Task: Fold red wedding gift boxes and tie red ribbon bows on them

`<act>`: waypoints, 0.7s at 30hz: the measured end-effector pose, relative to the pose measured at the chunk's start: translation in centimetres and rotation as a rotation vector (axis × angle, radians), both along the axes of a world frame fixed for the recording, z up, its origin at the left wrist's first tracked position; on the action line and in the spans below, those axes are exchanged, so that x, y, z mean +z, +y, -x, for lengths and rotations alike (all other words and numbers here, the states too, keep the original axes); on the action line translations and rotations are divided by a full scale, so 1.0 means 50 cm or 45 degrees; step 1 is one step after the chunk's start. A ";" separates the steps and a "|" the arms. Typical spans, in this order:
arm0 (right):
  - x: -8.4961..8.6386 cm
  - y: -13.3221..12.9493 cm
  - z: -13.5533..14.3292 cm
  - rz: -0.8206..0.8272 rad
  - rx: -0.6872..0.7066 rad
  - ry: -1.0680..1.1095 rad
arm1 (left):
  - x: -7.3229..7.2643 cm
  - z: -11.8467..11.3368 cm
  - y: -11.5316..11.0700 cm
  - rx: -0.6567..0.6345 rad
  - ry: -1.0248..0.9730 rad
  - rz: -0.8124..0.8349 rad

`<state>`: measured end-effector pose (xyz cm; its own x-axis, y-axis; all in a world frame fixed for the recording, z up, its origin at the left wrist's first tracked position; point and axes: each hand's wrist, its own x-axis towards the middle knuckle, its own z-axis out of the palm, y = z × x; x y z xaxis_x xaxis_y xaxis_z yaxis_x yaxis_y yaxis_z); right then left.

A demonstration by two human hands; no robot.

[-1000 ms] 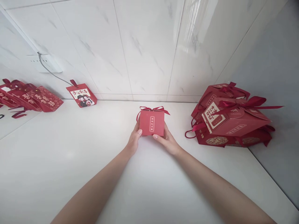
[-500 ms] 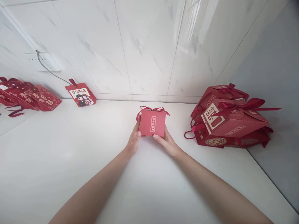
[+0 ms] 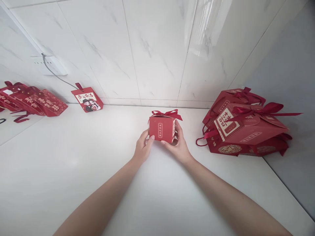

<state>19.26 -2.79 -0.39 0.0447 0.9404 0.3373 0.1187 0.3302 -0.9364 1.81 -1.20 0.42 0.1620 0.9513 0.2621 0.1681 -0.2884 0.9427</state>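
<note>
Head view: packet [image 3: 91, 92] and stacked boxes [image 3: 256, 129] flank the held red box [image 3: 159, 128].

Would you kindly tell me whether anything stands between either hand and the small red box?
Nothing visible does: the left hand and the right hand both hold the small red box, one at each side. The stacked red boxes sit apart to the right, the cartoon-couple packet apart to the left.

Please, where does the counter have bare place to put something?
Bare counter shows between the picture card and the left hand, between the forearms, and, more narrowly, between the right hand and the stacked gift boxes. Crowded: the right, under those boxes, and the far left, where red packets overlap.
</note>
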 end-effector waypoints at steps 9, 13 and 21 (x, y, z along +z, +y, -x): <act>0.008 -0.016 0.003 -0.293 -0.043 -0.325 | 0.021 -0.012 -0.010 -0.129 -0.089 0.059; 0.014 -0.021 0.000 -0.274 0.003 -0.150 | 0.009 -0.004 0.003 -0.099 -0.203 0.143; -0.004 0.000 -0.008 0.195 0.366 0.219 | -0.001 0.002 0.005 -0.178 -0.415 0.244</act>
